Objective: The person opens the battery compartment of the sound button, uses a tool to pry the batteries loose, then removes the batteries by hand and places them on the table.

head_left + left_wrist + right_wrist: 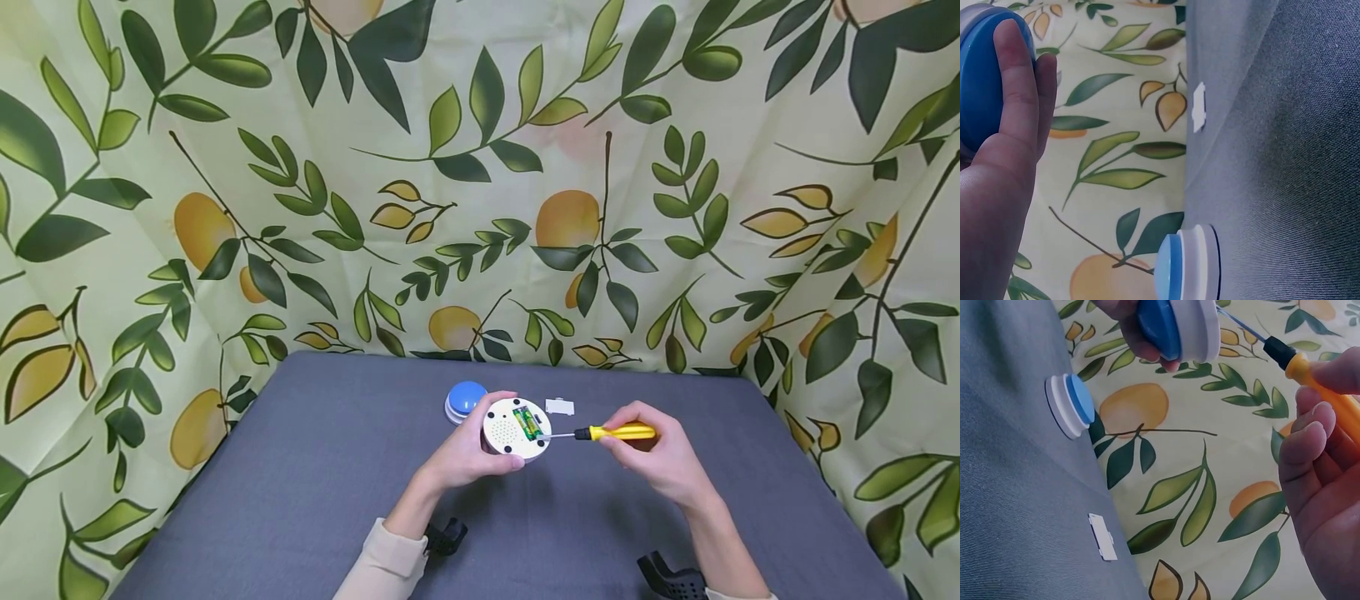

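Observation:
My left hand (467, 454) holds a round white push button (502, 435) above the table, its underside turned up. The left wrist view shows its blue top (979, 87) with fingers lying over it. In the underside, an uncovered battery compartment holds green batteries (527, 422). My right hand (663, 457) grips a yellow screwdriver (624, 432) by its handle, held roughly level. The thin shaft points left, and its tip is at the compartment's lower right edge. Whether the tip touches a battery or the casing is too small to tell.
A second blue-topped push button (467, 398) stands upright on the grey cloth-covered table (337, 467), behind my left hand. A small white battery cover (559, 407) lies on the cloth behind the screwdriver. Leaf-and-fruit patterned fabric (495, 192) hangs around the back and sides.

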